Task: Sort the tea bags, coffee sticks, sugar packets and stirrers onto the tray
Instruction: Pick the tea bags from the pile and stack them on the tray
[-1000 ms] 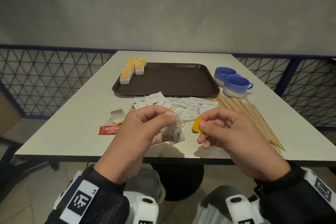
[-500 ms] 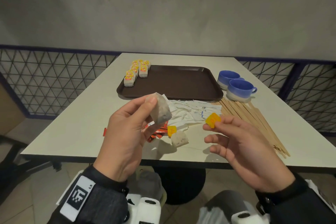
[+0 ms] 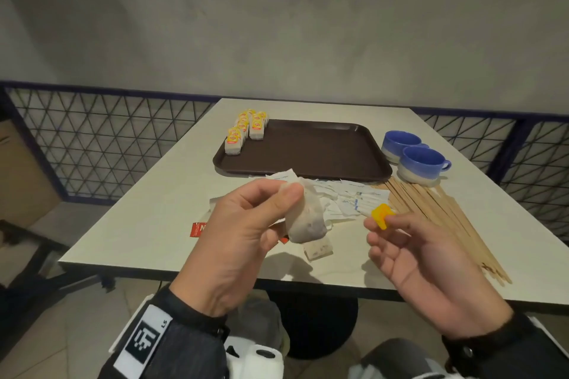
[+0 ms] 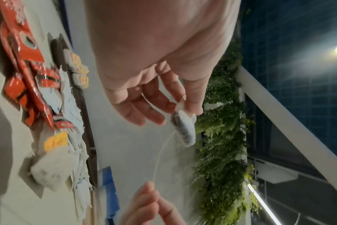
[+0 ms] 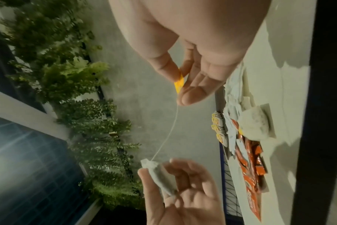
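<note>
While we hold the loose tea bag (image 3: 306, 220) above the near edge of the worktop (image 3: 147, 218), we log the lot as follows

Left hand (image 3: 237, 243): thumb and forefinger pinched on the top fold of the bag, other fingers loosely curled beneath; the pouch hangs free

Right hand (image 3: 421, 258): thumb and forefinger nipped on the yellow tag (image 3: 382, 215), remaining fingers spread and relaxed; both wrist views show the thin string (image 5: 167, 137) running from tag to bag

Tray (image 3: 311, 163): brown, at the far middle of the worktop, with two short rows of tea bags (image 3: 244, 132) already standing in its far left corner

Still unsorted: a second tea bag (image 3: 318, 251) lying on the worktop just below the held one; white sugar packets (image 3: 348, 200) in a heap before the tray's near rim; red coffee sticks (image 4: 29, 76) partly hidden by our left hand in the head view; wooden stirrers (image 3: 446, 215) fanned out at the right; two blue cups (image 3: 421, 164) beside the tray

Handling note, our judgement: we should gather the string and lay the tag flat on the pouch before carrying it over, so that nothing trails or snags, then stand it at the end of the existing rows, keeping the rest of the tray for the other groups. Paper pouch is fragile; grip the fold, not the filled part
</note>
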`<state>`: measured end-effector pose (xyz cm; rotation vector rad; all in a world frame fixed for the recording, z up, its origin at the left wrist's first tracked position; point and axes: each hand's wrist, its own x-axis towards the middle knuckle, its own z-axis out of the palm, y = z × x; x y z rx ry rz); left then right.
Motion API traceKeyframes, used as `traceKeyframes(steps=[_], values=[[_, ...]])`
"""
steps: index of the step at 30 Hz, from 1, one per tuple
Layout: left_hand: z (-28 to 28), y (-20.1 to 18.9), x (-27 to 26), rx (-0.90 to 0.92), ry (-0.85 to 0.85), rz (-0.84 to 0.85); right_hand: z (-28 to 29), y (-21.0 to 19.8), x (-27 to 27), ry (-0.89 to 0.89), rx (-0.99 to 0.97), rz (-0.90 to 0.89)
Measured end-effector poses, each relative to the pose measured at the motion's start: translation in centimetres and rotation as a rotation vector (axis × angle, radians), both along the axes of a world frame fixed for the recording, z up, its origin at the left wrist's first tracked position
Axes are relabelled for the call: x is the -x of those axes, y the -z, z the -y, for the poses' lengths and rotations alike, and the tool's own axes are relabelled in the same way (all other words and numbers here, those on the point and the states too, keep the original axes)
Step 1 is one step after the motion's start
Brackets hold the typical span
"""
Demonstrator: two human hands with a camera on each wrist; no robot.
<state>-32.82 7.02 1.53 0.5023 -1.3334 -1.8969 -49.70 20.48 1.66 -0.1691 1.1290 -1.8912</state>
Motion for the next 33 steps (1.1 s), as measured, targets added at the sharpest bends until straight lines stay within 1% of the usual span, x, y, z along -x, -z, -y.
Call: traceKeyframes(steps=[2,5,8,10,11,13,15,17,18,21,26,30,33], values=[[0.1,0.2,-0.2,0.111,-0.042,0.085,-0.2,-0.3,0.5,0.069,0.065,-0.005],[0.1,0.1,-0.4,0.269,-0.130,0.175,-0.8,-1.0,1.2,0.140,0.186,-0.064],[0.3,0.5,-0.2,0.419,-0.161,0.332,-1.4,-2.2,1.4,0.152,0.303,-0.087],[0.4,0.9,0.0,0.456,-0.195,0.401,-1.8,-3.1,1.0,0.133,0.328,-0.114],[0.3,1.0,0.2,0.450,-0.207,0.407,-2.0,-3.5,0.7,0.110,0.331,-0.136],[0.2,0.8,0.5,0.391,-0.226,0.378,-2.2,-3.8,-0.1,0.036,0.316,-0.173],[0.1,0.5,0.8,0.233,-0.233,0.307,-2.1,-3.6,-0.9,-0.070,0.252,-0.189],[0.2,0.2,1.0,0.064,-0.225,0.240,-1.7,-2.7,-1.6,-0.183,0.163,-0.162],[0.3,0.1,1.1,0.009,-0.225,0.216,-1.5,-2.2,-1.9,-0.234,0.126,-0.137],[0.5,-0.1,1.2,-0.091,-0.253,0.124,-0.9,-0.7,-2.5,-0.332,0.053,-0.062],[0.1,0.0,1.5,-0.151,-0.254,0.055,0.0,0.2,-2.7,-0.361,0.066,0.060],[-0.3,0.1,1.3,-0.196,-0.196,0.016,0.5,0.4,-2.2,-0.310,0.070,0.126],[-0.4,0.4,1.2,-0.224,-0.136,-0.008,0.6,0.5,-2.0,-0.285,0.065,0.135]])
